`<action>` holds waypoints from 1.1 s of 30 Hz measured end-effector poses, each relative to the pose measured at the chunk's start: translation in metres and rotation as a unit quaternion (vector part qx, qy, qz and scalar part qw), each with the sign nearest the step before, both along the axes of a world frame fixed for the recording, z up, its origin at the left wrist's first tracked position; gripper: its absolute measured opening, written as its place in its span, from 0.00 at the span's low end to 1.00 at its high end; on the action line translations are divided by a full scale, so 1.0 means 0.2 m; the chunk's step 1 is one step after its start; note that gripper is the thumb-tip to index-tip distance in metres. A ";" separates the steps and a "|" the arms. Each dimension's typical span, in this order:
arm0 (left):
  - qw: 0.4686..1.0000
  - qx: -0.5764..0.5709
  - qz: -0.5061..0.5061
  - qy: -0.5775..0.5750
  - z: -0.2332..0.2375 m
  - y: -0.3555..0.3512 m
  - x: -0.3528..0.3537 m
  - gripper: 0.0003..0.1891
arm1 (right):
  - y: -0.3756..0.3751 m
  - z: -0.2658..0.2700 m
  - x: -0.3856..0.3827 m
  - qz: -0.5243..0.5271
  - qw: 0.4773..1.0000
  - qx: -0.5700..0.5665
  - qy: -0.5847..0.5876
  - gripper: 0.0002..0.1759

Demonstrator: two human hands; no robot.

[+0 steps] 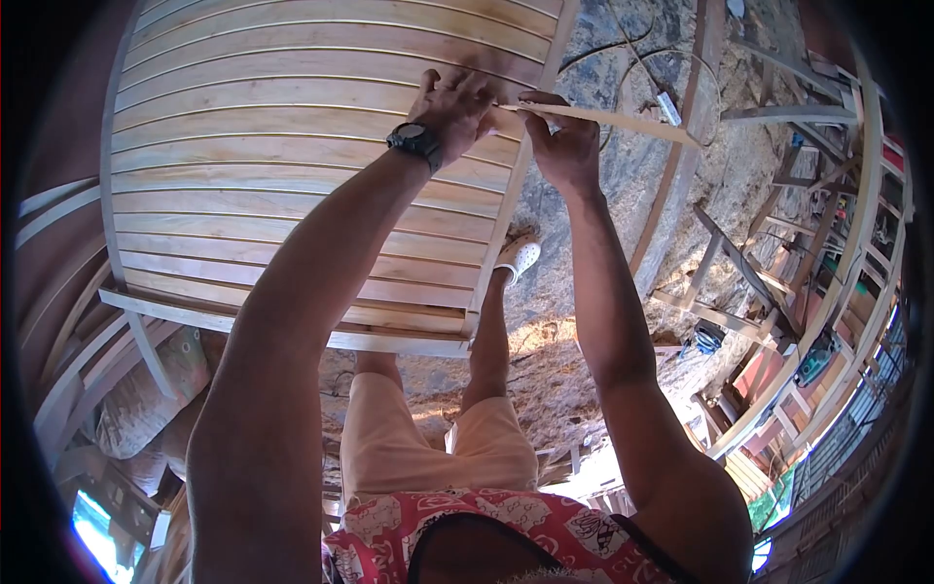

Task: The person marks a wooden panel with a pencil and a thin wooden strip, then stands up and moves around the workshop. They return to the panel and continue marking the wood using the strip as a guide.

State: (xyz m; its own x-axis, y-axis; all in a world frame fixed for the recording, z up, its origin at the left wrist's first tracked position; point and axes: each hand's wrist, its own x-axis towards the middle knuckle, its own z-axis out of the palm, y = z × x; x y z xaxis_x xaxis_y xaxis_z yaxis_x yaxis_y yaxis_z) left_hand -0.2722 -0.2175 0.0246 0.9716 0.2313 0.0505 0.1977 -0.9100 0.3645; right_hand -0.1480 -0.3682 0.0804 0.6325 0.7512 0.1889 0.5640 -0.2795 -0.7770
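Note:
My right hand [562, 141] is closed on a thin, pale wooden strip [632, 123], gripping it between thumb and fingers. The strip reaches out past the panel's right edge, and its narrow tip points at my left hand. Fingers apart, my left hand [455, 109] lies on a large slatted wooden panel [292, 156], its thumb side right by the strip's tip. A black watch [415, 143] is on the left wrist. The panel has narrow parallel slats inside a plain frame, with dark lines between the slats.
A cable with a white connector [668, 108] loops over the rough ground on the right. Wooden frames [788, 115] and timber pieces stand further right, near a green power tool [815, 362]. My foot in a white clog [519, 257] is beside the panel. Curved boards [63, 282] are at the left.

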 end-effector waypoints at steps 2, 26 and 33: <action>1.000 -0.007 0.002 0.007 0.00 -0.02 0.00 0.23 | 0.00 0.01 -0.01 -0.019 1.000 -0.015 0.014 0.07; 0.974 -0.198 -0.016 0.110 0.14 0.07 0.23 0.23 | -0.40 -0.42 -0.23 -0.147 0.972 -0.033 0.181 0.07; 0.970 -0.107 0.014 0.218 0.17 0.06 0.22 0.12 | -0.36 -0.45 -0.22 -0.101 0.991 -0.062 0.061 0.04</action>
